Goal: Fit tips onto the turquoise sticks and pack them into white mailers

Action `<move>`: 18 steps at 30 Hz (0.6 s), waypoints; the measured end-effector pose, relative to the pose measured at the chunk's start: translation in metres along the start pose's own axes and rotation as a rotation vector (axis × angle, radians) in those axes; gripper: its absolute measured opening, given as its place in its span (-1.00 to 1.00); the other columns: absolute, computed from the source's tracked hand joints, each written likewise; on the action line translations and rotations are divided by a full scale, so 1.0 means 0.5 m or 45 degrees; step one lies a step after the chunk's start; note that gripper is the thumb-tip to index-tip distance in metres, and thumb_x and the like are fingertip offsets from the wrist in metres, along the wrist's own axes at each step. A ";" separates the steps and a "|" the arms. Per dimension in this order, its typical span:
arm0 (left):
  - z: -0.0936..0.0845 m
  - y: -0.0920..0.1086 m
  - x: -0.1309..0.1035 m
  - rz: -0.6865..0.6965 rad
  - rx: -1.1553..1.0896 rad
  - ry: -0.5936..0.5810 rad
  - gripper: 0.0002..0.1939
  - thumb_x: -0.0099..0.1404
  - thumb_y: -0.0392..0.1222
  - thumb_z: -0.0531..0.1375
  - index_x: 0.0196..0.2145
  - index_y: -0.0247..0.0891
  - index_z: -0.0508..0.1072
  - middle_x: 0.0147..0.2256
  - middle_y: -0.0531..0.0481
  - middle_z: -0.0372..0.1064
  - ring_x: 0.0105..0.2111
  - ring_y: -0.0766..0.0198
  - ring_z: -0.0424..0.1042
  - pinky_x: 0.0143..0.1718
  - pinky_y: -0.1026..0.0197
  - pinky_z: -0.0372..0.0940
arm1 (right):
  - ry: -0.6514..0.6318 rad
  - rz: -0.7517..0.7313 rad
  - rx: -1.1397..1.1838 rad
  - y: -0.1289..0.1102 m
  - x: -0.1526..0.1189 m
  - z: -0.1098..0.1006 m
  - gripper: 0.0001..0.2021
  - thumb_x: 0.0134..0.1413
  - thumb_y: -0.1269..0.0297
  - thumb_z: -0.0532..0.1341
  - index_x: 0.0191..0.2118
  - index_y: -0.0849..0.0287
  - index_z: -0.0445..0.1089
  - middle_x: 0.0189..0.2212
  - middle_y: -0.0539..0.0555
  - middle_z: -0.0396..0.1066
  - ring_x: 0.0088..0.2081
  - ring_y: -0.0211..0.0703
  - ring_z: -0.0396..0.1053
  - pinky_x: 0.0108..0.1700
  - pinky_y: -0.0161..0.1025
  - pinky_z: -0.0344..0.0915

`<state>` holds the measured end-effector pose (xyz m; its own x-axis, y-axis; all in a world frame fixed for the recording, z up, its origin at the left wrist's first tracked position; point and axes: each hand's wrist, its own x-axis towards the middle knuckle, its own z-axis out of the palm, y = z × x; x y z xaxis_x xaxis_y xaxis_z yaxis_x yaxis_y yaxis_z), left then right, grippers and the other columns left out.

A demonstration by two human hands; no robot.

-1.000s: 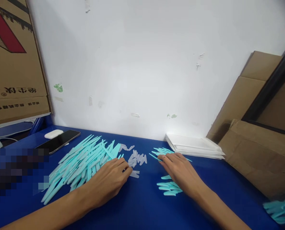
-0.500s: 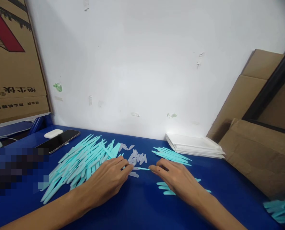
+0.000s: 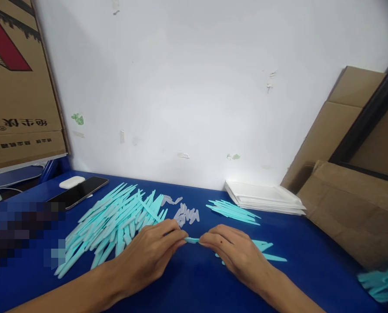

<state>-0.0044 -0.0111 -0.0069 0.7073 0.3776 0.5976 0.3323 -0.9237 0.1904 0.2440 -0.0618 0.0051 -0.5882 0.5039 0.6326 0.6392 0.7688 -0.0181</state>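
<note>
My left hand (image 3: 156,248) and my right hand (image 3: 235,248) meet over the table's middle, fingers pinched on a slim turquoise eyebrow razor (image 3: 192,240). Only a short stretch shows between the fingertips; whether a cap covers its end I cannot tell. Left of my left hand lies a big heap of turquoise razors (image 3: 115,217), many with translucent covers. Loose translucent caps (image 3: 187,214) are scattered just beyond my fingers. Several razors (image 3: 274,258) lie partly hidden under my right hand, and a small bundle of razors (image 3: 233,211) rests farther back.
A stack of white flat packs (image 3: 264,198) lies by the wall at the back right. On the left are a phone (image 3: 83,191) and a white case (image 3: 71,182). Cardboard (image 3: 344,213) borders the blue table (image 3: 194,287) on the right, with more turquoise pieces (image 3: 383,282) at the edge.
Both hands have come slightly nearer to me with the razor, and more of its wide side shows. The translucent cap seen at my left fingertips is no longer distinct.
</note>
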 end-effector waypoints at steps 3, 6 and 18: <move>0.000 0.002 -0.001 0.028 0.048 -0.034 -0.78 0.49 -0.32 0.00 0.03 -0.16 0.32 -0.25 -0.02 0.35 -0.35 0.27 0.39 -0.39 0.24 0.29 | 0.007 0.001 0.045 -0.002 0.004 0.000 -0.85 0.37 0.45 0.09 -0.06 0.19 0.38 -0.28 0.06 0.50 -0.30 -0.25 0.44 -0.26 -0.33 0.35; -0.003 0.006 0.001 0.039 0.096 -0.094 -0.78 0.50 -0.30 0.00 0.03 -0.15 0.32 -0.27 0.00 0.34 -0.35 0.27 0.38 -0.41 0.23 0.26 | -0.012 0.019 0.034 -0.002 0.008 0.000 -0.87 0.38 0.41 0.11 -0.06 0.17 0.38 -0.28 0.05 0.52 -0.30 -0.24 0.46 -0.25 -0.31 0.35; -0.026 -0.045 0.006 -0.077 0.607 0.041 -0.72 0.42 -0.37 0.00 0.02 -0.30 0.38 -0.35 -0.04 0.40 -0.39 0.21 0.40 -0.52 0.24 0.14 | 0.005 0.192 -0.473 0.029 0.009 -0.033 -0.74 0.39 0.34 0.07 0.13 0.13 0.30 -0.04 0.19 0.45 0.01 -0.03 0.39 0.19 0.11 0.16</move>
<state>-0.0177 0.0099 0.0009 0.6608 0.4210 0.6214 0.6267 -0.7650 -0.1481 0.2589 -0.0548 0.0207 -0.4726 0.5981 0.6472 0.8543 0.4912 0.1699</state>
